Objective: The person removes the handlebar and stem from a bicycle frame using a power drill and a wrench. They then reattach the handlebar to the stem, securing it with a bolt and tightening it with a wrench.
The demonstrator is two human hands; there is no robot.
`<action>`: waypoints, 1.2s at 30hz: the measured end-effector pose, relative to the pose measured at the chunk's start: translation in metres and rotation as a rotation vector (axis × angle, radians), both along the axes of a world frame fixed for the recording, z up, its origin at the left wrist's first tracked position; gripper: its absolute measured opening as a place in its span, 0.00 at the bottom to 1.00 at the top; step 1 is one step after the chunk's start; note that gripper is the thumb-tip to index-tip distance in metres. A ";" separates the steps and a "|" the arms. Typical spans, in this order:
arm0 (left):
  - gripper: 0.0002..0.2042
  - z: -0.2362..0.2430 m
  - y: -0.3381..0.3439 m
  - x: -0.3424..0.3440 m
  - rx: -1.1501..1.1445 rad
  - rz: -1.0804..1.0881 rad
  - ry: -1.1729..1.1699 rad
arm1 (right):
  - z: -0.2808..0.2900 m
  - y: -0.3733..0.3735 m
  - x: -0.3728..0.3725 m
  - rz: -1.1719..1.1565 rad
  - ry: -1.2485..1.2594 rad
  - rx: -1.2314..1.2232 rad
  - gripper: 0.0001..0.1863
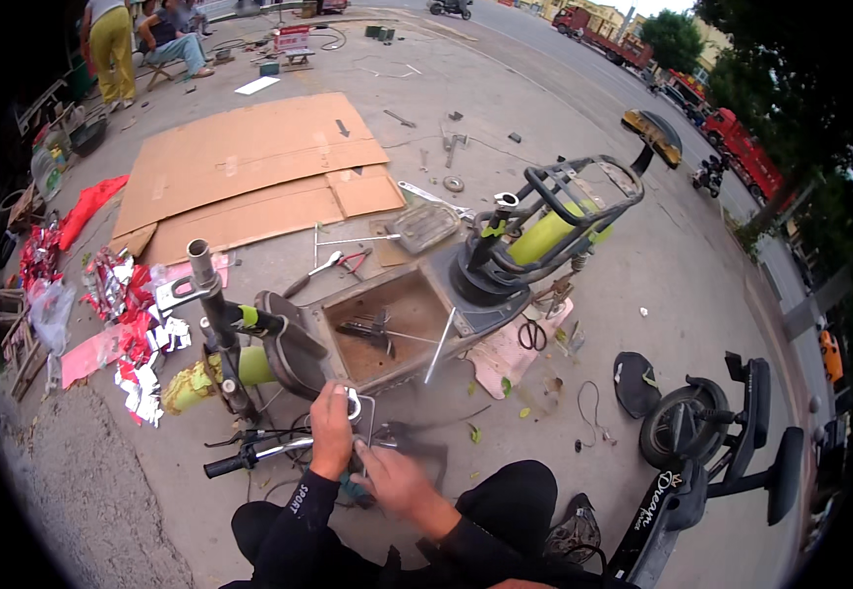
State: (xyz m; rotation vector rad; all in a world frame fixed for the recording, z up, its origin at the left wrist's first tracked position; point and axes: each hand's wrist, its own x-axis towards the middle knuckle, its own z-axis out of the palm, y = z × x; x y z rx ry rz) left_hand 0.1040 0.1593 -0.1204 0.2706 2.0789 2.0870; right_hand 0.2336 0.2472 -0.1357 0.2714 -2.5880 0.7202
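Observation:
My left hand [330, 434] is closed round a silver metal fitting with a round opening [354, 405]. Beside it, my right hand [402, 481] pinches a thin bent metal rod [371, 420] against the fitting. Just left of my hands lies a handlebar with a black grip [225, 464] and cables. A stripped black-and-green scooter frame [313, 344] stretches across the ground beyond them. Its open compartment [362, 361] contains dark loose parts. An upright metal tube [200, 260] rises at the frame's left end; a black tubular rack [583, 187] tops its right end.
Flattened cardboard [249, 162] and pliers [353, 261] lie beyond the frame. Red and silver wrapping scraps [122, 285] litter the left. At lower right lies a black kick scooter [662, 501]; black-handled scissors [532, 336] rest nearer the middle. Two people [173, 44] are at far left.

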 end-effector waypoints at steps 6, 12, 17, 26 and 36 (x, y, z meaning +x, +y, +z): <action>0.16 -0.006 0.011 0.011 0.003 -0.012 0.060 | 0.048 0.031 -0.018 -0.042 0.359 -0.053 0.20; 0.15 -0.004 0.004 0.016 0.034 0.005 0.049 | 0.058 0.052 -0.082 -0.213 0.093 -0.593 0.15; 0.15 -0.012 0.000 0.017 0.022 -0.006 0.036 | 0.038 0.067 -0.127 -0.207 -0.324 -1.343 0.23; 0.15 -0.020 0.006 0.015 0.068 -0.005 -0.013 | -0.047 0.069 -0.148 -0.395 0.052 -0.724 0.17; 0.17 -0.037 0.000 0.004 0.007 0.122 0.088 | -0.044 0.049 -0.094 -0.093 0.068 -0.526 0.34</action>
